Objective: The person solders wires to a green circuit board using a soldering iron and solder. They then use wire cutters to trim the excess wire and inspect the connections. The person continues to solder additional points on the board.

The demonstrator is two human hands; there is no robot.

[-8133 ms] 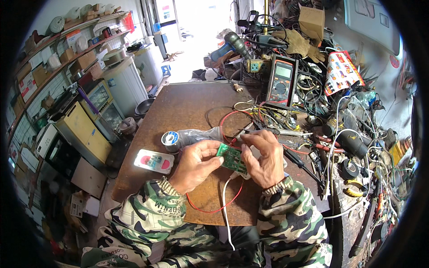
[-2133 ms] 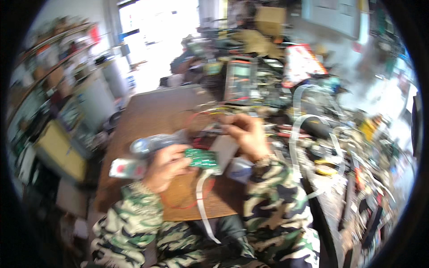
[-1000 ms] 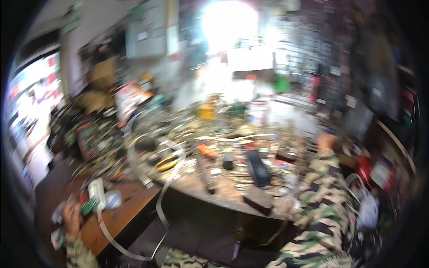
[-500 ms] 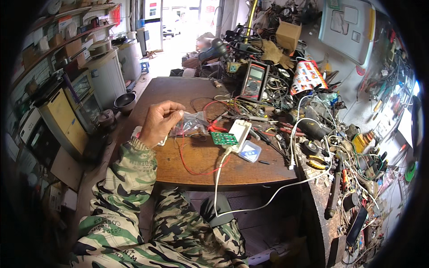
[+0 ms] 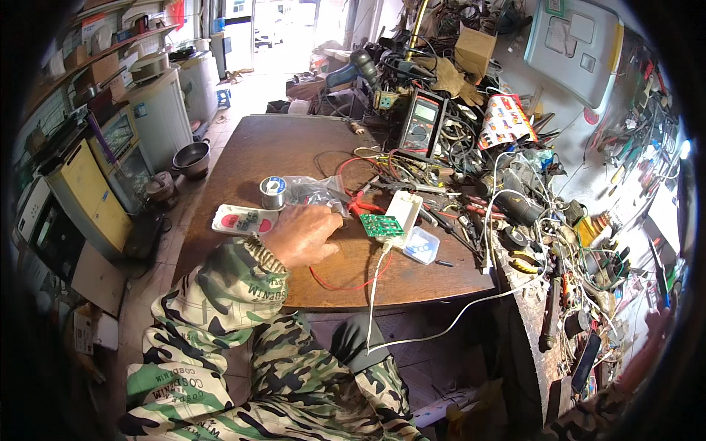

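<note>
Your left hand (image 5: 305, 234) rests on the brown table (image 5: 294, 147), knuckles up, fingers curled against a crumpled clear plastic bag (image 5: 312, 192) at its 12 o'clock. You cannot tell whether the fingertips pinch the bag or only touch it. Your right hand (image 5: 651, 353) shows only as a blurred shape at the far right rim; its state cannot be read.

The green circuit board (image 5: 382, 226) lies flat just beside the left hand, at its 3 o'clock. It is small, rectangular, and dotted with solder points. It overlaps the lower end of an open white plastic casing (image 5: 404, 209). A white cable (image 5: 375, 294) runs from the board toward 6 o'clock, over the table edge.

Containers:
- The clear plastic bag holds small dark parts, too small to identify.
- A small clear box (image 5: 423, 244) sits at the board's 4 o'clock, touching the casing; its contents cannot be made out.
- A white tray with red patches (image 5: 243, 219) lies at the hand's 9 o'clock.

A spool of solder wire (image 5: 273, 192) stands at the bag's 9 o'clock. A red wire (image 5: 346, 283) loops along the table at the hand's 5 o'clock.
</note>
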